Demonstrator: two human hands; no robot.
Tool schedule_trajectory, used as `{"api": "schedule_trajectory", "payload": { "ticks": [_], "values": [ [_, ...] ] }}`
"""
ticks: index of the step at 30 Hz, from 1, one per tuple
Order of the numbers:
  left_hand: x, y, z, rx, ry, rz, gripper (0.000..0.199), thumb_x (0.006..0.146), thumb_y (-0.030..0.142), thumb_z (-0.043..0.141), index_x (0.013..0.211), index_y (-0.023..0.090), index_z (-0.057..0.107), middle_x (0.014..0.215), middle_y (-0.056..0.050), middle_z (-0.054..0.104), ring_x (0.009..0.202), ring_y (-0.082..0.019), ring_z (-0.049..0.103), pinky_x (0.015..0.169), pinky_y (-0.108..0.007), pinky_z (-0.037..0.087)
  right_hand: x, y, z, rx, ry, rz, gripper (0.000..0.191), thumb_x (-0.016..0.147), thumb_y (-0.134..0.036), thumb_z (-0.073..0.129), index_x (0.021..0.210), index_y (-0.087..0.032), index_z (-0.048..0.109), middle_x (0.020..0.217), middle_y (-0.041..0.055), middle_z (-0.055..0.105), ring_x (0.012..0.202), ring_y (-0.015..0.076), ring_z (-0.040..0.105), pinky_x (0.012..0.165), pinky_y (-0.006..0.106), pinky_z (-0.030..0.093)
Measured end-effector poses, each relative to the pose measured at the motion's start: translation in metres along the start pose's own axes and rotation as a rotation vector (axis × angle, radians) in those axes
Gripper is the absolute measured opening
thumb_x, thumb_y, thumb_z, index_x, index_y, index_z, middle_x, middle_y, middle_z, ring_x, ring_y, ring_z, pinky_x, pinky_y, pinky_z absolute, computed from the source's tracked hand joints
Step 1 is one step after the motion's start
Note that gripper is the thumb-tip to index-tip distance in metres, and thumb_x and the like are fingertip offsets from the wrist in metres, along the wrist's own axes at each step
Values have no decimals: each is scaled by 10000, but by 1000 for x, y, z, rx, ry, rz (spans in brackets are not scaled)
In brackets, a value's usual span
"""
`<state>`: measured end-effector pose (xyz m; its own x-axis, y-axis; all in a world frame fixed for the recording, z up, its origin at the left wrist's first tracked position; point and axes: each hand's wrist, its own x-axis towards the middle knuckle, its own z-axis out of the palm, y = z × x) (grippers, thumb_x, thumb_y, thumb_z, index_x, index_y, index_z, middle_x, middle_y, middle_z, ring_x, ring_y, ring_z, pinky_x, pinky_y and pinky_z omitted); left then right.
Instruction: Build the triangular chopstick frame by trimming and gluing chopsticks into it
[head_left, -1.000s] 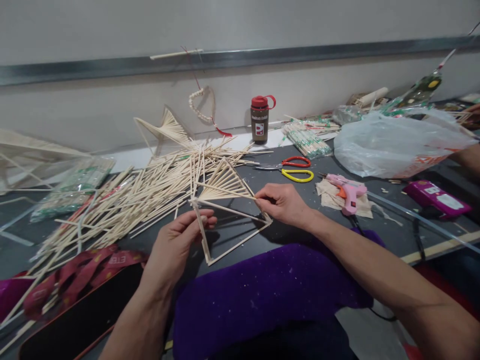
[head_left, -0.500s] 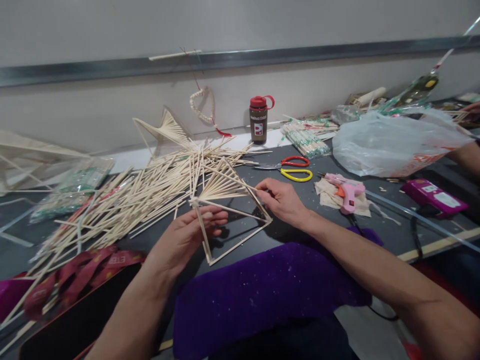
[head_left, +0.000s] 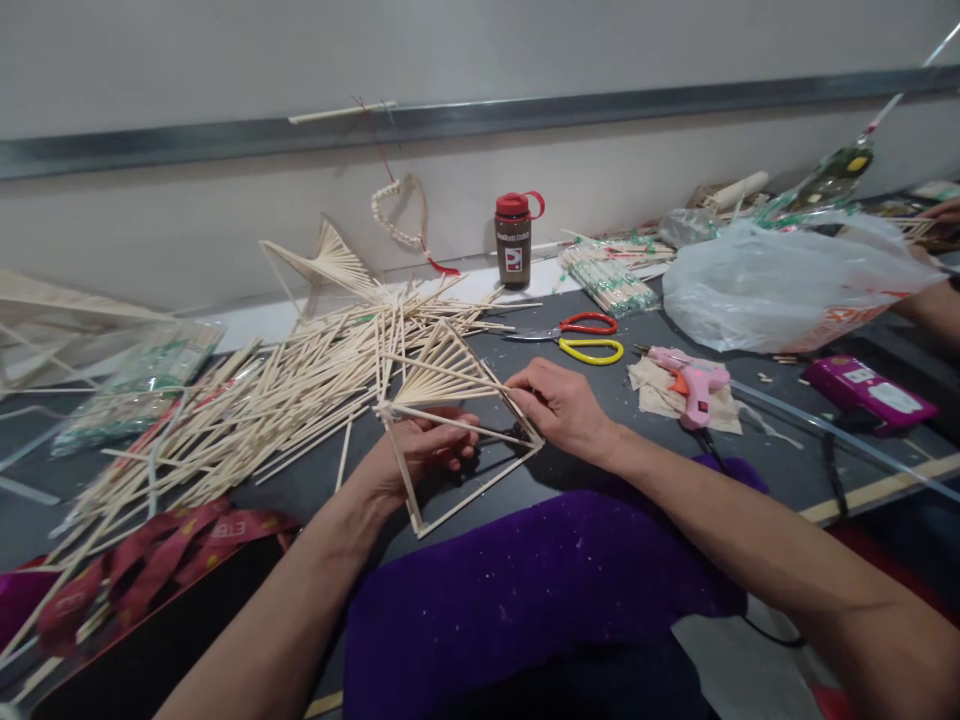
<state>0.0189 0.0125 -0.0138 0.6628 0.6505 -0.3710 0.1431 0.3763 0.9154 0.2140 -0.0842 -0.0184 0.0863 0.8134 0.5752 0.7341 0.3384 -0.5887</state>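
Note:
A frame of thin wooden sticks [head_left: 480, 490] stands on the dark table, with a fan of sticks [head_left: 439, 375] in its upper part. My left hand [head_left: 435, 445] reaches inside the frame from the left, fingers apart and pointing right, with nothing held that I can see. At the frame's right side, my right hand [head_left: 551, 405] pinches the end of a stick beside the upper right edge. The sticks partly cover my left hand.
Loose sticks [head_left: 300, 400] are heaped behind and left. Scissors [head_left: 592, 350], a pink glue gun [head_left: 694, 385] on a cloth, a bottle [head_left: 514, 245] and a plastic bag [head_left: 780, 285] lie beyond. A purple cloth [head_left: 525, 590] is in front. Another person's hand [head_left: 941, 215] shows far right.
My left hand has moved right, deeper into the frame and behind its sticks. My right hand has hardly moved and still pinches the stick.

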Motion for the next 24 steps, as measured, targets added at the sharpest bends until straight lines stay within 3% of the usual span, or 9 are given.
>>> {"api": "schedule_trajectory", "payload": {
  "ticks": [7, 10, 12, 15, 19, 21, 24],
  "values": [
    [-24, 14, -18, 91, 45, 7, 273, 598, 304, 805, 813, 160, 718, 748, -86, 707, 645, -188, 651, 528, -260, 472, 2, -1, 0, 79, 14, 57, 130, 897, -204, 508, 853, -167, 624, 789, 21, 623, 739, 117, 565, 685, 243, 423],
    [-43, 22, -27, 288, 54, 25, 251, 662, 390, 749, 750, 165, 679, 630, -37, 667, 549, -146, 594, 502, -237, 437, 2, -1, 2, 74, 20, 81, 137, 898, -209, 504, 849, -165, 623, 787, 19, 630, 730, 116, 567, 679, 240, 421],
    [-55, 27, -33, 513, 122, 40, 271, 690, 425, 714, 705, 160, 660, 554, 4, 612, 478, -102, 506, 466, -209, 386, 1, -1, 3, 71, 25, 86, 139, 897, -213, 505, 844, -164, 624, 784, 17, 634, 727, 117, 569, 679, 241, 421],
    [-65, 32, -38, 719, 358, 170, 237, 689, 397, 705, 712, 166, 658, 529, 44, 558, 458, -72, 424, 438, -183, 318, 1, -1, 2, 74, 10, 71, 141, 896, -211, 510, 843, -155, 628, 777, 18, 639, 718, 114, 572, 678, 238, 422],
    [-67, 41, -38, 617, 583, 530, 164, 678, 316, 720, 789, 202, 678, 565, 65, 547, 455, -56, 388, 427, -178, 301, 0, -4, 0, 60, -37, 22, 149, 903, -218, 503, 855, -159, 632, 785, 22, 646, 716, 113, 575, 678, 238, 428],
    [-66, 49, -36, 563, 609, 640, 166, 689, 289, 725, 842, 226, 705, 540, 71, 525, 449, -54, 377, 420, -178, 288, 0, -5, -1, 54, -43, -4, 151, 905, -217, 499, 867, -161, 634, 796, 24, 651, 721, 112, 577, 681, 238, 431],
    [-64, 61, -29, 565, 538, 638, 253, 662, 285, 755, 913, 252, 740, 662, 43, 641, 494, -56, 421, 434, -179, 311, 1, -7, -1, 52, -39, -35, 157, 907, -218, 499, 864, -154, 636, 788, 24, 652, 713, 107, 574, 672, 234, 431]
  ]
}}
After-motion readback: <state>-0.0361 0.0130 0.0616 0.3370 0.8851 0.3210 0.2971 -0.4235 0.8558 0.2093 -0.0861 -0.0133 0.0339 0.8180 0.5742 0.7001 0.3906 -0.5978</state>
